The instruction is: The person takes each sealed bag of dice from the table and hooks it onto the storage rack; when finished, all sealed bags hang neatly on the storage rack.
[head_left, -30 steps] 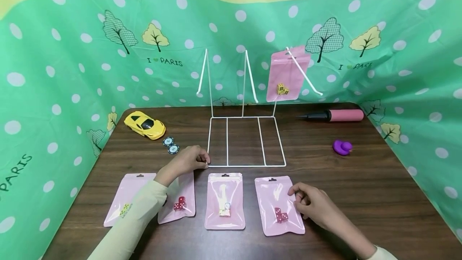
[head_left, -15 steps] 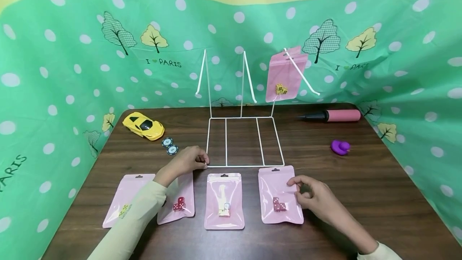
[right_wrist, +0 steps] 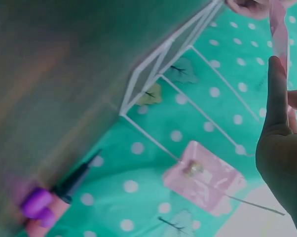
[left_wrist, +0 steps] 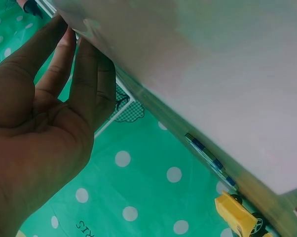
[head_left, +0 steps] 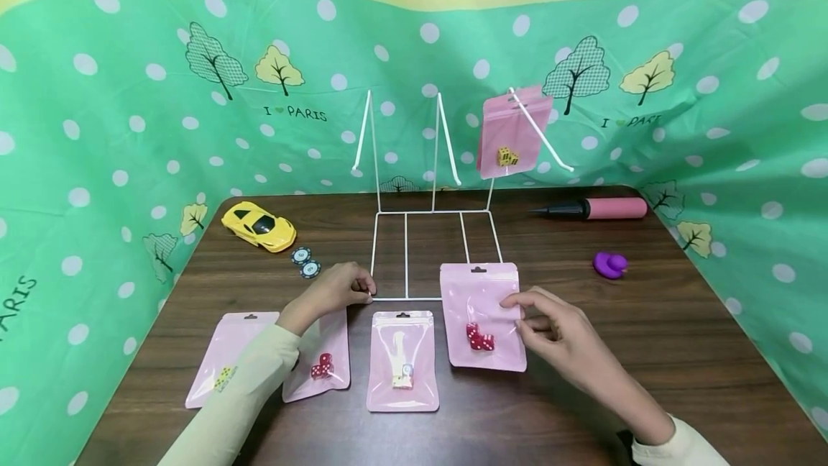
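Observation:
My right hand [head_left: 561, 340] pinches the right edge of a pink zip pouch [head_left: 481, 286] with red dice inside, lifted and tilted over the front right corner of the white wire rack [head_left: 406, 257]. In the right wrist view the pouch [right_wrist: 279, 34] shows edge-on between thumb and fingers. My left hand [head_left: 339, 285] pinches the rack's front left corner. A pink pouch with yellow dice [head_left: 511, 128] hangs on the rack's right prong; the other two prongs bear nothing. Below the rack lie a pouch with pale dice [head_left: 402, 344] and, partly under my left arm, a pouch with red dice [head_left: 330, 340].
Another pink pouch [head_left: 223, 351] with yellow dice lies at the left, partly behind the sleeve. A yellow toy car [head_left: 259, 226] and two poker chips [head_left: 305, 262] sit left of the rack. On the right are a pink hand pump [head_left: 601, 208] and a purple rubber duck [head_left: 609, 265].
My right hand has raised the red-dice pouch off the table and brought it forward and left, over the rack's front corner. My left hand has stayed at the rack.

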{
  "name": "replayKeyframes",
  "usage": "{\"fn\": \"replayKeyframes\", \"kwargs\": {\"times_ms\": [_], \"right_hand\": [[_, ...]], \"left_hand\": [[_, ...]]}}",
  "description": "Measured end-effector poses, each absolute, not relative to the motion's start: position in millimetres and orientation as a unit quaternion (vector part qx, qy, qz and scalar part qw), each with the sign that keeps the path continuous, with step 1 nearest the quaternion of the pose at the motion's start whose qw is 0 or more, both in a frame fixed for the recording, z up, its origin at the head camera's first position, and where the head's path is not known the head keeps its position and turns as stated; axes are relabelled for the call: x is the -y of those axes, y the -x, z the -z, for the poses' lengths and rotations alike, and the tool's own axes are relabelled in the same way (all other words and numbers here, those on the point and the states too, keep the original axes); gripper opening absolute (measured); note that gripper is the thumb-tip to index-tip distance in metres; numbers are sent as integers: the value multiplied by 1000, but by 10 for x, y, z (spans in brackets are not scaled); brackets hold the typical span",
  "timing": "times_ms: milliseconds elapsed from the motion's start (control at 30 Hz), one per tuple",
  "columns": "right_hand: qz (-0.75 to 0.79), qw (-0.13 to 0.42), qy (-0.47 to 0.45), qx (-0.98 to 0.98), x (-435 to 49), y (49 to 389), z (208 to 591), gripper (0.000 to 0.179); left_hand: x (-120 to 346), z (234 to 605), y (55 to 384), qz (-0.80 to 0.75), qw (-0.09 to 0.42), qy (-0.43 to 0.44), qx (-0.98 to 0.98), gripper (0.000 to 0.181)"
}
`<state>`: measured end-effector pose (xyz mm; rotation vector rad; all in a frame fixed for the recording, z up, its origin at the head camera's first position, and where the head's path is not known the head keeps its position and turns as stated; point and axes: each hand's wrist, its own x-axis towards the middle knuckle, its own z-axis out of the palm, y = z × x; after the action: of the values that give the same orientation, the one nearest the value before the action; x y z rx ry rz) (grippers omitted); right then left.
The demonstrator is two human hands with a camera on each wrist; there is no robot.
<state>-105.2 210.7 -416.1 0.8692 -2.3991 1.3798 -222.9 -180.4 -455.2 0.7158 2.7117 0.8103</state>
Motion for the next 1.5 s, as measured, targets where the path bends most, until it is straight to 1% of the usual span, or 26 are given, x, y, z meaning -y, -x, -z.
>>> {"fn": "replayKeyframes", "kwargs": {"times_ms": [200, 367, 467, 533, 700, 833, 1200, 1333, 1500], "right_hand": [[-481, 126, -328, 803, -2012, 1071, 3950, 52], [-491, 153, -364, 777, -1940, 1074, 3766, 58], [-501, 167, -372, 764, -1900, 1097, 3643, 58], [-506, 176, -370, 759, -1869, 1125, 3565, 54], [-521, 196, -354, 752, -1775, 1214, 3398, 50], [-544, 191, -334, 746, -1719, 1291, 3309, 52], [-540, 179, -269, 777, -1672, 1441, 3293, 47], [-520, 185, -252, 795, -1626, 1579, 3293, 43], [-512, 193, -228, 805, -1568, 1860, 3298, 40]], "left_hand": [[1797, 4562, 2216, -280, 113, -239, -923, 10], [1798, 4580, 2194, -284, 116, -236, -922, 10], [1799, 4585, 2184, -286, 118, -233, -922, 11], [1801, 4589, 2182, -287, 117, -232, -922, 11], [1805, 4610, 2186, -287, 116, -238, -921, 11], [1805, 4622, 2195, -283, 118, -240, -921, 11], [1794, 4608, 2199, -289, 122, -229, -922, 12], [1807, 4593, 2197, -288, 126, -224, -923, 12], [1803, 4569, 2214, -286, 120, -230, -922, 11]]}}
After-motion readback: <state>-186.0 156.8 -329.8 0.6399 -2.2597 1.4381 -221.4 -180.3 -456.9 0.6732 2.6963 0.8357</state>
